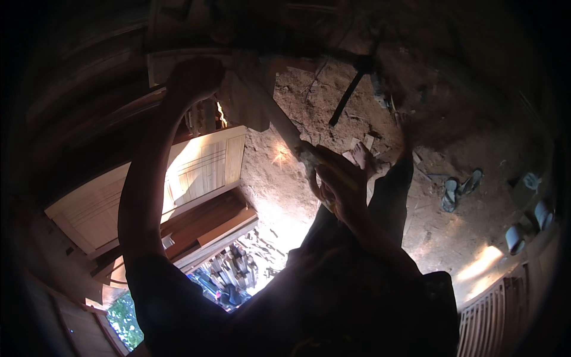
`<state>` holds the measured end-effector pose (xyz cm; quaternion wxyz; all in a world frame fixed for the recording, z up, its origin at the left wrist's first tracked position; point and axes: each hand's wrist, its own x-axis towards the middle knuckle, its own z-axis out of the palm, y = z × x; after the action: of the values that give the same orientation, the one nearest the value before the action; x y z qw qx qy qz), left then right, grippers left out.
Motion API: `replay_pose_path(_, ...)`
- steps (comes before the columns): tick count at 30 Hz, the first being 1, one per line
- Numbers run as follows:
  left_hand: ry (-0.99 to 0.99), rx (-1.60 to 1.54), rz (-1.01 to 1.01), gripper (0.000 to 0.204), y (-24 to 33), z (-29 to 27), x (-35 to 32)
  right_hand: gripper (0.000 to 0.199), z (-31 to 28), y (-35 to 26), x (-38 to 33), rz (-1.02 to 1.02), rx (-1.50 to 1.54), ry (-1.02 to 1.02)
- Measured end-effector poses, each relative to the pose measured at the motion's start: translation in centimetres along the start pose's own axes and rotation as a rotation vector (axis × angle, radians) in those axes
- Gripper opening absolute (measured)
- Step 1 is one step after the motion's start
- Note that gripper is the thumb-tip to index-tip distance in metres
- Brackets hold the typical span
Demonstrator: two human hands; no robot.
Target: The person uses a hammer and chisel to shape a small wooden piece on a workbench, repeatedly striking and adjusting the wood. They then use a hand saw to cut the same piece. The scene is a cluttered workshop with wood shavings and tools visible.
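My right hand is closed round the handle of a handsaw near my lap. The long blade slants up and left from that hand to a wooden board. A thin yellowish strip shows along my right fingers; I cannot tell what it is. My left arm reaches far forward, and my left hand is closed at the wood left of the blade. Deep shadow hides most of its fingers and the saw's far end.
Left stands a pale panelled door, with brown planks beside it. Wood offcuts lie below. A dark bar juts over the dirt floor. Sandals and whitish containers are right, near a slatted wooden piece.
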<state>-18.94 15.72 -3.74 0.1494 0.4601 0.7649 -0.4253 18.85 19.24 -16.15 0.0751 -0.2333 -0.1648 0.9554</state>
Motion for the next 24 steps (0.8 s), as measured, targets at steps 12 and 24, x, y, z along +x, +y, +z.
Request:
replay_pose_path(12, 0.088, -0.01, 0.028, 0.038, -0.1, -0.4, 0.5, 0.027, 2.6, 5.5, 1.7, -0.185, -0.096, 0.146)
replay_pose_path(24, 0.066, 0.024, 0.052, 0.043, 0.0, -0.8, 0.5, 0.032, 3.6, 7.0, 1.9, -0.207, -0.085, 0.158)
